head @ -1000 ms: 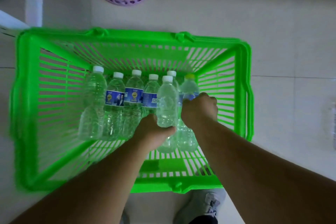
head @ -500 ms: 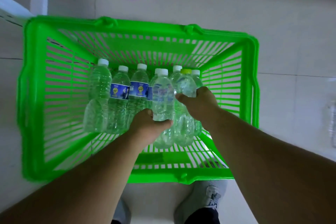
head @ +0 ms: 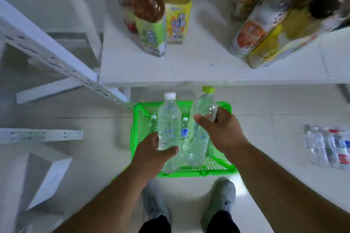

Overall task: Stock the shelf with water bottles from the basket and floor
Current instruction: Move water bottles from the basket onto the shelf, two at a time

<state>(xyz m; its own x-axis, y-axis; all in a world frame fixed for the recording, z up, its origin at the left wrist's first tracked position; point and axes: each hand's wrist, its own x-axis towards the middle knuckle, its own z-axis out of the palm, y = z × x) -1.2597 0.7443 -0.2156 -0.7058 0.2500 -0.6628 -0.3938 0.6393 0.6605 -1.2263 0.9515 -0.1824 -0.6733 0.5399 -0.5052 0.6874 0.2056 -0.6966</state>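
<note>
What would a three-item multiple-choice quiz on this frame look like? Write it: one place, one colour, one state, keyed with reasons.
1. Where is the green slatted plastic basket?
A. on the shelf
B. on the floor
C. on a chair

2. What colour cap tops the clear plastic bottle in the right hand?
A. yellow-green
B. red
C. black

3. What is the left hand doing?
A. hanging idle
B. pressing the shelf
C. gripping a white-capped clear water bottle

Key: 1 B, it sits on tiles before the shoes; 2 A, the cap shows yellow-green; 3 C, fingers wrap its lower body.
</note>
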